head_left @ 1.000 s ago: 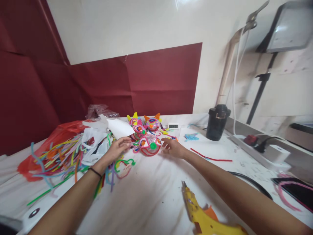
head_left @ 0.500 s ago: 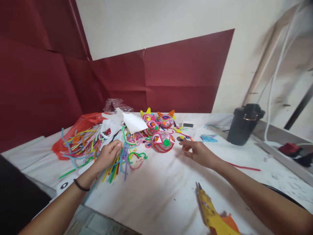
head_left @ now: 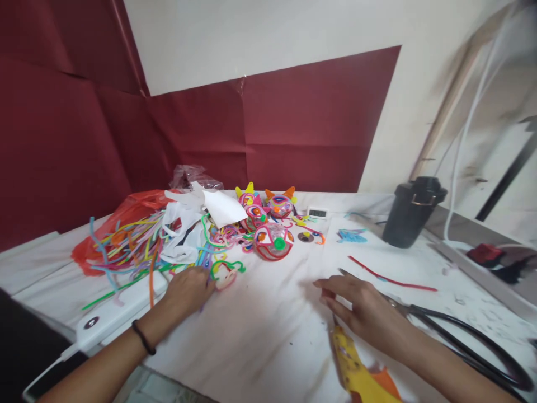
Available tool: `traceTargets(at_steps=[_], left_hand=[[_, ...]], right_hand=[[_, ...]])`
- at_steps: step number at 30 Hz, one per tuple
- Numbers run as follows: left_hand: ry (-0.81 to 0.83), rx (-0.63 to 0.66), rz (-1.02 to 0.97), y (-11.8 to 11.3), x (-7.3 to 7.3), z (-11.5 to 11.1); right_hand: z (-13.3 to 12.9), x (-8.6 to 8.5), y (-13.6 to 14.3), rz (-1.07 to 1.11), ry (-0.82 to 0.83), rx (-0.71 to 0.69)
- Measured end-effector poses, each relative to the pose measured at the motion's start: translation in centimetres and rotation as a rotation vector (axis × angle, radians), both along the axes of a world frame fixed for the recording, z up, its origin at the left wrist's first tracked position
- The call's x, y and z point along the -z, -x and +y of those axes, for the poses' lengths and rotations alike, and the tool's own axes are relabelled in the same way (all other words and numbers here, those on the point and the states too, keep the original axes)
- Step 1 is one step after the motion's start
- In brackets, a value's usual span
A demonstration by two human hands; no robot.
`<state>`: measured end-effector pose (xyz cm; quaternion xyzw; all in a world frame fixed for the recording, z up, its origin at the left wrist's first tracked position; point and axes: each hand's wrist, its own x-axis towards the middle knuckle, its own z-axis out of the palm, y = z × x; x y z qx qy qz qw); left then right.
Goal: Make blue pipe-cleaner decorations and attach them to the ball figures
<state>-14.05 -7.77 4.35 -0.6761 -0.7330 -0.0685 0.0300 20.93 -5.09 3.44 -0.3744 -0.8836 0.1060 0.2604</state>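
My left hand (head_left: 188, 291) rests low over the bundle of pipe cleaners at the left, beside a green and pink pipe-cleaner shape (head_left: 225, 275); its fingers are bent and what they hold, if anything, is hidden. My right hand (head_left: 352, 302) hovers above the table with fingers apart, holding nothing, near the tip of the yellow glue gun (head_left: 356, 364) and the black-handled scissors (head_left: 453, 330). A round pink-edged figure with a green nose (head_left: 273, 244) stands between and beyond the hands. A red pipe cleaner (head_left: 390, 277) lies beyond my right hand.
Behind are more decorated figures (head_left: 280, 206), a small digital display (head_left: 318, 212) and white paper (head_left: 224, 208). Pipe cleaners spill from a red bag (head_left: 90, 249) at left, near a white power strip (head_left: 121, 313). A black tumbler (head_left: 413, 212) stands right.
My left hand has moved down toward the near ends of the bundle. My right hand has come nearer, over the glue gun's tip. The view has shifted, showing the scissors and power strip more fully.
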Motion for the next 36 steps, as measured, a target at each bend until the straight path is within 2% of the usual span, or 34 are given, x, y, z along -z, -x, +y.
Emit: traceTargets(at_steps=[7,9,10,13,15,17,23,31,36], left_hand=[[0.048,-0.013,-0.217,1.3,0.2,2.4],[0.061,-0.029,-0.377,1.0,0.0,2.8],[0.074,-0.051,-0.542,0.5,-0.2,3.0],[0.1,-0.172,-1.287,-1.5,-0.9,3.3],[0.103,-0.238,-1.668,-3.1,-1.3,3.4],[0.152,-0.23,-1.765,-4.7,-1.5,3.6],[0.042,-0.21,-1.906,-8.3,-1.1,4.6],[-0.037,-0.103,-1.983,-9.9,1.1,5.8],[-0.036,-0.069,-1.947,-10.6,2.2,5.5]], right_hand=[[-0.1,-0.7,0.1,0.015,0.024,-0.033],[0.1,-1.3,0.8,0.01,0.006,-0.082],[0.2,-1.6,1.2,0.004,-0.014,-0.108],[0.7,-2.7,2.9,0.008,-0.055,-0.179],[1.2,-3.2,4.1,0.049,-0.064,-0.207],[1.7,-3.3,5.1,0.092,-0.056,-0.226],[2.7,-2.6,6.3,0.134,0.036,-0.211],[3.3,-2.1,6.2,0.19,0.122,-0.12],[3.8,-1.8,6.3,0.27,0.192,-0.078]])
